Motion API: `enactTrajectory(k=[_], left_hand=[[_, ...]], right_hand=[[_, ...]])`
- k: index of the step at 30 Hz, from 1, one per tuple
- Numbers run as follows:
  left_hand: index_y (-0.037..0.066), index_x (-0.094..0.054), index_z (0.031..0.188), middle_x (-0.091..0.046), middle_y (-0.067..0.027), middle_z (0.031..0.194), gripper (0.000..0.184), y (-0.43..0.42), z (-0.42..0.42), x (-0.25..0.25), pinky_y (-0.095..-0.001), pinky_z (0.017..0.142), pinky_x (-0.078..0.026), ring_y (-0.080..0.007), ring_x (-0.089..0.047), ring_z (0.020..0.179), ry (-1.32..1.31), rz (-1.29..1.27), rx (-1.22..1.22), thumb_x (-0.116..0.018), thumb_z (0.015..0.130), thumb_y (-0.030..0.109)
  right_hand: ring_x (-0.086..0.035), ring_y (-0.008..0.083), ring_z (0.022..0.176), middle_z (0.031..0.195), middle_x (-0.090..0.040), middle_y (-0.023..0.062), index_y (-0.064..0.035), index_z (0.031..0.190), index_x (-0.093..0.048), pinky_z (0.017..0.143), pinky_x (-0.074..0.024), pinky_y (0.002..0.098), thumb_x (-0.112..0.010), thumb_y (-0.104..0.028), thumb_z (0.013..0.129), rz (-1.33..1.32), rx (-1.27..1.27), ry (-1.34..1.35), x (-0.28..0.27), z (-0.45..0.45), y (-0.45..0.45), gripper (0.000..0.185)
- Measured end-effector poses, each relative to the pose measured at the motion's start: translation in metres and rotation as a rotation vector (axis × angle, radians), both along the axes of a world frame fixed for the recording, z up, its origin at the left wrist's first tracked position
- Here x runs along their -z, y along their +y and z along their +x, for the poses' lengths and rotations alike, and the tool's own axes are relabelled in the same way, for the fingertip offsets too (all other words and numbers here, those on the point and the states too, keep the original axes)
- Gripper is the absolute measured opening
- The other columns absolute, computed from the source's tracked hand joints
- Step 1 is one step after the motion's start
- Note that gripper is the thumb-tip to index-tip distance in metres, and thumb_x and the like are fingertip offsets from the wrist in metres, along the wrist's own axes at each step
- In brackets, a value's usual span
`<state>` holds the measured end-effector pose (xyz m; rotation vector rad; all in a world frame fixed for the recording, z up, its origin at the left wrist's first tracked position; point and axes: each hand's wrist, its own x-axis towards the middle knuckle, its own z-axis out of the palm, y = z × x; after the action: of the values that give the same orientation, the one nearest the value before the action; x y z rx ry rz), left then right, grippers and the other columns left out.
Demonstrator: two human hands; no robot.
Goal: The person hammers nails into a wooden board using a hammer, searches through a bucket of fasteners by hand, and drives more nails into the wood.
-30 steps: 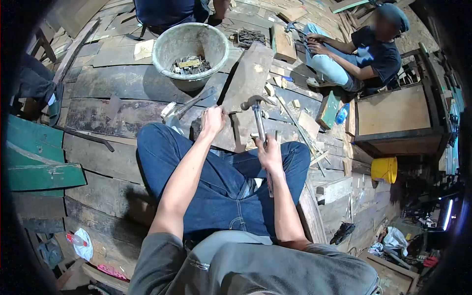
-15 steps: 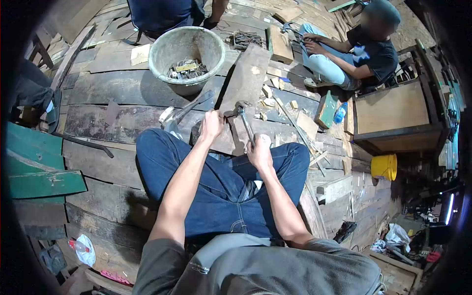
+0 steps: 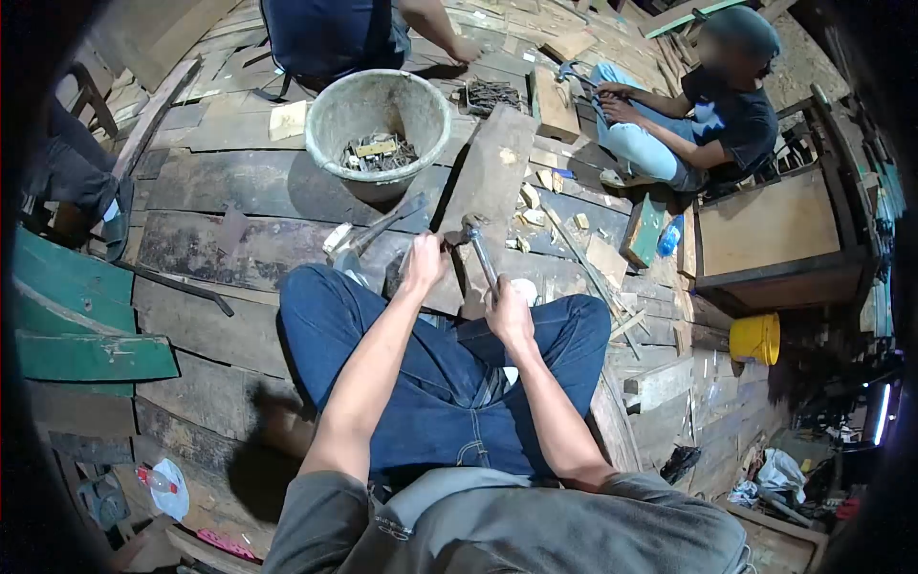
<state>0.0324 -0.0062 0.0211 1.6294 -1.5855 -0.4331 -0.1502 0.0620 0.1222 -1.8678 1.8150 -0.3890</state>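
Observation:
My right hand point(image 3: 511, 318) is wrapped round the handle of a hammer point(image 3: 484, 256). The hammer's head is over a plank, close to the fingers of my left hand point(image 3: 424, 264). Those fingers are pinched at the plank's edge; what they hold, if anything, is too small and dark to name. The worn wooden plank point(image 3: 490, 177) lies in front of my crossed legs, reaching away from me. Left of it, a long-handled tool point(image 3: 387, 222) rests on the floorboards, its far details unclear.
A large bucket point(image 3: 323, 120) with metal scraps stands ahead. Beside it is a tray of nails point(image 3: 491, 96). One person point(image 3: 736, 105) sits at right, another point(image 3: 335, 38) ahead. Wood chips, a wooden cabinet frame point(image 3: 770, 220), a yellow bucket point(image 3: 754, 340) and green boards point(image 3: 91, 356) lie around.
The view has shifted slightly. The hammer head has come a little nearer my left fingers. The person ahead has stretched an arm out to the right, toward the floor.

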Motion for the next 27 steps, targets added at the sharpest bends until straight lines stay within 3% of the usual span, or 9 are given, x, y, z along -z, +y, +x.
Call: enactTrajectory(k=[6, 10, 14, 16, 18, 21, 24, 25, 27], left_hand=[[0.001, -0.071, 0.093, -0.064, -0.0215, 0.094, 0.023, 0.002, 0.002, -0.017, -0.0484, 0.087, -0.048, -0.0423, -0.059, 0.095, -0.166, 0.036, 0.101, -0.056, 0.076, -0.002], [0.004, -0.071, 0.096, -0.065, -0.0171, 0.097, 0.025, 0.005, -0.001, -0.028, -0.0472, 0.095, -0.044, -0.0408, -0.055, 0.100, -0.274, 0.028, 0.116, -0.056, 0.076, -0.001], [0.000, -0.068, 0.097, -0.065, -0.0232, 0.094, 0.019, 0.001, -0.009, -0.035, -0.0523, 0.078, -0.052, -0.0440, -0.063, 0.088, -0.153, 0.054, -0.044, -0.060, 0.082, 0.008], [-0.002, -0.071, 0.080, -0.067, -0.0246, 0.074, 0.044, 0.005, -0.012, -0.048, -0.0509, 0.065, -0.055, -0.0429, -0.067, 0.069, -0.183, 0.347, 0.041, -0.067, 0.086, 0.042], [0.000, -0.071, 0.072, -0.067, -0.0239, 0.071, 0.054, 0.009, -0.022, -0.055, -0.0482, 0.067, -0.056, -0.0401, -0.068, 0.071, -0.305, 0.478, 0.073, -0.067, 0.085, 0.052], [0.000, -0.071, 0.075, -0.068, -0.0226, 0.073, 0.052, 0.012, -0.025, -0.043, -0.0480, 0.067, -0.056, -0.0389, -0.069, 0.073, -0.320, 0.439, 0.100, -0.068, 0.084, 0.051], [-0.002, -0.070, 0.095, -0.070, -0.0245, 0.089, 0.051, 0.008, -0.025, -0.035, -0.0474, 0.072, -0.057, -0.0375, -0.071, 0.083, -0.325, 0.493, 0.144, -0.070, 0.082, 0.048], [0.000, -0.068, 0.086, -0.069, -0.0213, 0.077, 0.045, 0.009, -0.027, -0.032, -0.0480, 0.069, -0.056, -0.0382, -0.070, 0.077, -0.312, 0.419, 0.105, -0.072, 0.082, 0.044], [0.000, -0.068, 0.089, -0.069, -0.0217, 0.080, 0.043, 0.010, -0.028, -0.032, -0.0480, 0.071, -0.056, -0.0384, -0.070, 0.078, -0.269, 0.360, 0.090, -0.072, 0.081, 0.042]], right_hand=[[-0.061, 0.0515, 0.082, 0.082, -0.063, 0.0309, 0.0013, 0.101, -0.056, 0.070, -0.0481, 0.0559, -0.057, -0.019, 0.090, -0.082, 0.031, -0.057, -0.006, -0.015, 0.005, 0.023], [-0.062, 0.0487, 0.088, 0.086, -0.064, 0.0316, 0.0030, 0.098, -0.058, 0.075, -0.0484, 0.0544, -0.059, -0.019, 0.090, 0.035, 0.160, -0.076, -0.023, -0.030, 0.004, 0.023], [-0.064, 0.0473, 0.091, 0.089, -0.065, 0.0314, 0.0038, 0.103, -0.060, 0.077, -0.0505, 0.0514, -0.061, -0.020, 0.090, -0.028, 0.170, -0.069, -0.007, -0.046, 0.005, 0.027], [-0.064, 0.0475, 0.089, 0.085, -0.065, 0.0315, 0.0039, 0.102, -0.060, 0.075, -0.0511, 0.0511, -0.061, -0.020, 0.089, 0.019, 0.189, -0.063, -0.011, -0.048, 0.010, 0.027], [-0.064, 0.0477, 0.088, 0.084, -0.065, 0.0315, 0.0040, 0.102, -0.059, 0.075, -0.0512, 0.0509, -0.061, -0.020, 0.089, 0.027, 0.200, -0.053, -0.006, -0.050, 0.012, 0.027], [-0.064, 0.0479, 0.088, 0.083, -0.064, 0.0319, 0.0039, 0.102, -0.059, 0.075, -0.0507, 0.0512, -0.060, -0.018, 0.089, 0.064, 0.202, -0.062, -0.008, -0.050, 0.013, 0.026], [-0.063, 0.0479, 0.090, 0.085, -0.064, 0.0326, 0.0037, 0.103, -0.058, 0.075, -0.0501, 0.0515, -0.060, -0.017, 0.088, 0.079, 0.191, -0.104, -0.001, -0.052, 0.011, 0.025], [-0.063, 0.0479, 0.090, 0.085, -0.064, 0.0326, 0.0037, 0.103, -0.058, 0.075, -0.0500, 0.0516, -0.060, -0.016, 0.088, 0.100, 0.193, -0.117, 0.000, -0.053, 0.011, 0.025], [-0.063, 0.0485, 0.090, 0.085, -0.064, 0.0320, 0.0036, 0.104, -0.058, 0.075, -0.0498, 0.0518, -0.060, -0.016, 0.088, 0.084, 0.182, -0.089, 0.002, -0.053, 0.012, 0.025]])
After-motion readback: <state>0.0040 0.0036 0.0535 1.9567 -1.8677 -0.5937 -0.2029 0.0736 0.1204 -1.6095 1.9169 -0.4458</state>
